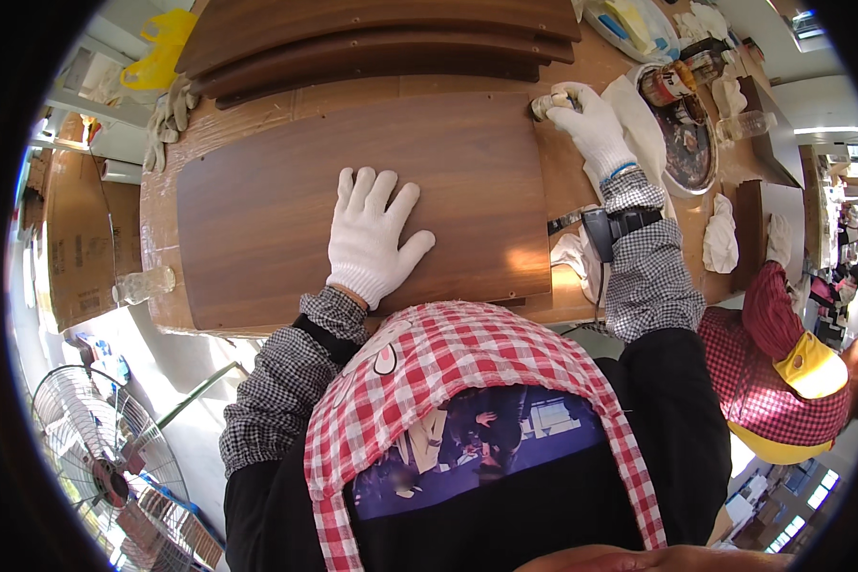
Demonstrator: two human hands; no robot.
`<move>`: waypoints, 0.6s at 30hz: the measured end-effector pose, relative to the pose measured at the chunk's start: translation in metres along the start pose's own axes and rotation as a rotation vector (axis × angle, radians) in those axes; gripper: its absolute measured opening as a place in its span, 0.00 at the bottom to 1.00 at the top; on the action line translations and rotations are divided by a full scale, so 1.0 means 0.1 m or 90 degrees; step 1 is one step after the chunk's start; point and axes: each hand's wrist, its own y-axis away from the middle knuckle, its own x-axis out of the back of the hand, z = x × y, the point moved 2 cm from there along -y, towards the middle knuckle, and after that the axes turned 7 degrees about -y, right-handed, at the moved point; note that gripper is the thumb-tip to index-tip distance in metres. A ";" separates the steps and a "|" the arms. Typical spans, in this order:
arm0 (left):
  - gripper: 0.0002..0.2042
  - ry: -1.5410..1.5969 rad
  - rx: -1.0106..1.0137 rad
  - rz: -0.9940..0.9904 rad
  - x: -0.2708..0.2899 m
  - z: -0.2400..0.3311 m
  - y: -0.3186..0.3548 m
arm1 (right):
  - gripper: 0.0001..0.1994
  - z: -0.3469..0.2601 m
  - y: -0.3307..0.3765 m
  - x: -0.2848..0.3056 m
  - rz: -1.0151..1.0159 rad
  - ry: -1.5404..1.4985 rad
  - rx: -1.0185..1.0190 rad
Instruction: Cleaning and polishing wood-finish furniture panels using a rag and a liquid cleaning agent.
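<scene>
A wood-grain brown panel (276,219) lies flat in front of me. My left hand (375,229), in a white knit glove, rests on its surface with the fingers spread and holds nothing. At the panel's far right corner, my right hand (591,132), gloved the same way, is closed on a small wadded rag (548,105), beige with brown stains. The rag is at the panel's right edge; whether it touches the panel I cannot tell. Just right of that hand lies a white cloth (636,119).
More brown panels (381,38) are stacked at the far side. To the right stand an oval tray (701,172) with dark stains, a brown-smeared jar (665,84) and a clear bottle (745,126). Gloves (170,122) hang at the far left. A fan (105,458) is at lower left; a co-worker (782,372) is at right.
</scene>
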 end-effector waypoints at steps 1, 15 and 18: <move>0.28 -0.002 0.000 0.001 -0.01 0.00 0.00 | 0.29 0.04 0.13 0.03 -0.016 0.008 -0.004; 0.27 -0.012 -0.016 0.025 -0.05 0.04 -0.04 | 0.27 0.01 0.29 0.09 0.046 -0.114 -0.003; 0.27 -0.016 -0.018 0.030 -0.06 0.07 -0.06 | 0.28 -0.01 0.15 0.05 0.021 -0.043 -0.032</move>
